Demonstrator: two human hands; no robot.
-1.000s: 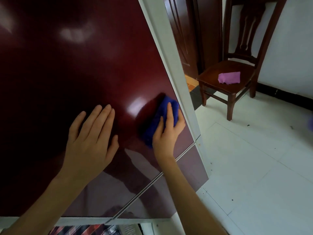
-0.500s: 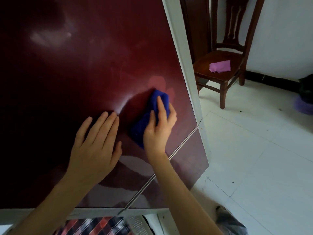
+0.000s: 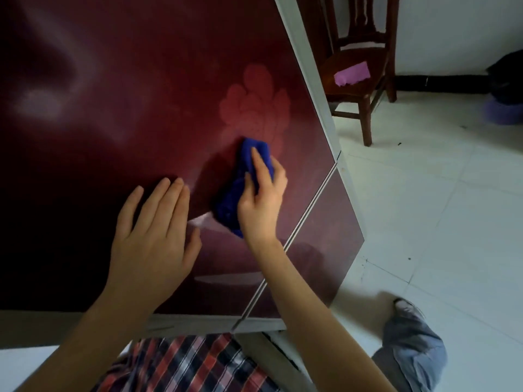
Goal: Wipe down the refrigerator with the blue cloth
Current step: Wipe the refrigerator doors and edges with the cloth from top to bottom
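Observation:
The refrigerator's glossy dark red door [image 3: 127, 94] fills the left and centre of the view, with a pale flower print on it. My right hand [image 3: 261, 203] grips the bunched blue cloth [image 3: 229, 199] and presses it against the door just below the flower. The index finger lies along the cloth and the other fingers curl over its right side. My left hand [image 3: 152, 239] lies flat on the door to the left of the cloth, fingers straight and together. A thin metal seam [image 3: 308, 210] runs diagonally across the door under my right wrist.
A dark wooden chair [image 3: 365, 120] stands beyond the door's right edge with a pink cloth [image 3: 352, 73] on its seat. White tiled floor [image 3: 438, 222] spreads to the right. A purple object [image 3: 503, 111] lies by the far wall. My leg and shoe [image 3: 407, 312] are at lower right.
My right hand has slid the blue cloth leftwards, away from the door's right edge and closer to my left hand. My view has shifted, bringing the flower print into sight.

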